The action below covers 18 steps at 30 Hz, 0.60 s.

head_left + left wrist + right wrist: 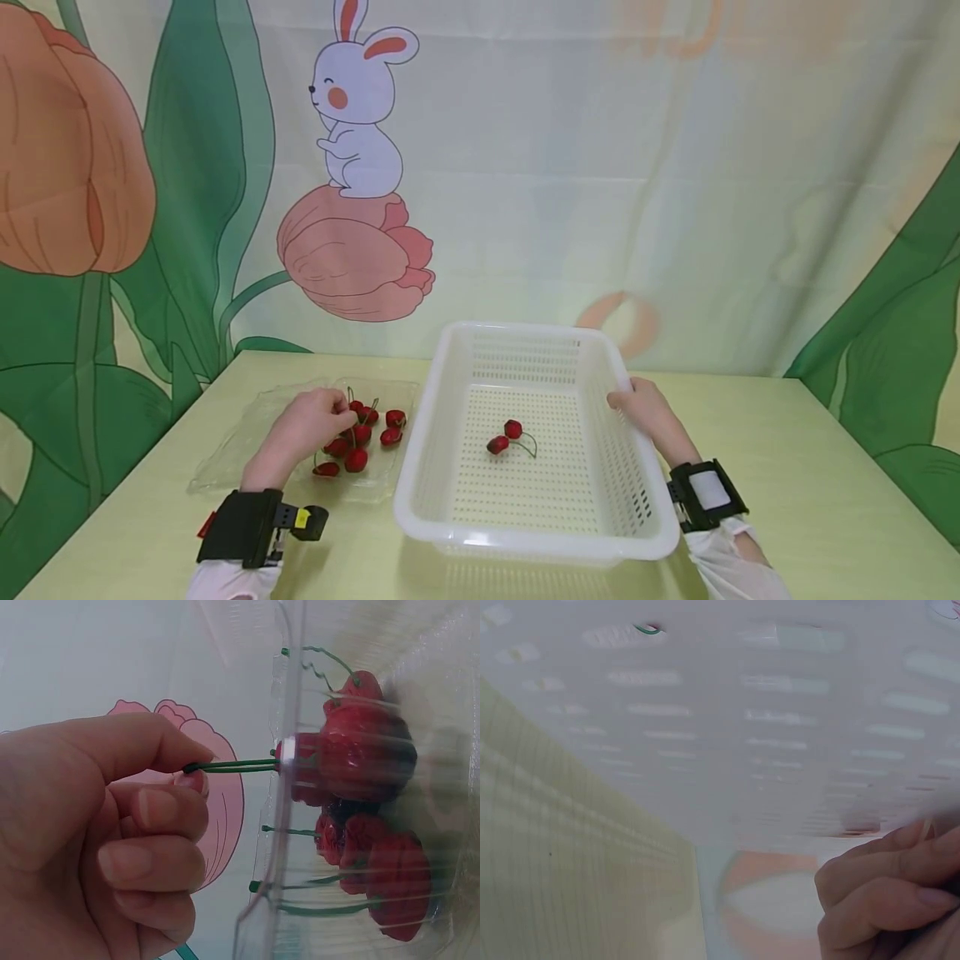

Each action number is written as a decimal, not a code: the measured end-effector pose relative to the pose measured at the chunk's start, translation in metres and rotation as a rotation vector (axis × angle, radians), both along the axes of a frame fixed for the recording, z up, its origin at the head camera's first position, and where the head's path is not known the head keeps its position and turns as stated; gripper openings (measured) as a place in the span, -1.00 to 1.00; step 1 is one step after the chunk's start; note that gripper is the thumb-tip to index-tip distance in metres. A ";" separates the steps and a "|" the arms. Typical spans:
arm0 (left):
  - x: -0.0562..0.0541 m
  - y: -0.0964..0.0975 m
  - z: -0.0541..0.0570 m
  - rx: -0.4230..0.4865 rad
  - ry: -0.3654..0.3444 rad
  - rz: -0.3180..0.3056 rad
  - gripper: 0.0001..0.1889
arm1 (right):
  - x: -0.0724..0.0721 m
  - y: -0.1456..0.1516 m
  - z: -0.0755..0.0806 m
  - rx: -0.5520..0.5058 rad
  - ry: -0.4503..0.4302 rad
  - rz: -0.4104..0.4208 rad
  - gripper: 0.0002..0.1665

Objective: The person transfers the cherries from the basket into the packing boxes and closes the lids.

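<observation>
My left hand (306,423) is over a clear plastic box (375,493) on the left of the table. In the left wrist view its thumb and forefinger pinch the tip of a doubled green stem (240,766), which runs to red cherries (367,754) behind the clear wall. Several more cherries (357,460) lie in the box. On the right side of a white plastic basket (543,537), my right hand (651,414) grips the rim; its curled fingers show under the rim in the right wrist view. Two cherries (498,445) joined by their stems lie on the basket floor.
A clear plastic lid (228,450) lies flat left of the cherries, partly behind my left hand. The pale yellow table (817,500) ends at a printed curtain (517,167) with a rabbit and tulips. The basket's near edge overhangs the table in the head view.
</observation>
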<state>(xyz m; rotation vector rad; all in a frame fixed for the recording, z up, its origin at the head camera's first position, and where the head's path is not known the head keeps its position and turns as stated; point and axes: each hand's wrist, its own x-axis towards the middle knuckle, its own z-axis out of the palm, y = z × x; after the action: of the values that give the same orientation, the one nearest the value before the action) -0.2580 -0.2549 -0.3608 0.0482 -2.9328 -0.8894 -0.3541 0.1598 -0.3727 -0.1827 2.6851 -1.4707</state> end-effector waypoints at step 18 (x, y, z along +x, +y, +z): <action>0.000 -0.004 -0.005 -0.073 -0.026 -0.032 -0.86 | 0.000 0.000 0.001 0.026 0.008 -0.006 -0.52</action>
<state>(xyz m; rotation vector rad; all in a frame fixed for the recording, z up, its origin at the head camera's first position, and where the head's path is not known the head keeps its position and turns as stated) -0.2579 -0.2588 -0.3656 0.0095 -2.9960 -0.7904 -0.3542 0.1602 -0.3721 -0.1795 2.7122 -1.4394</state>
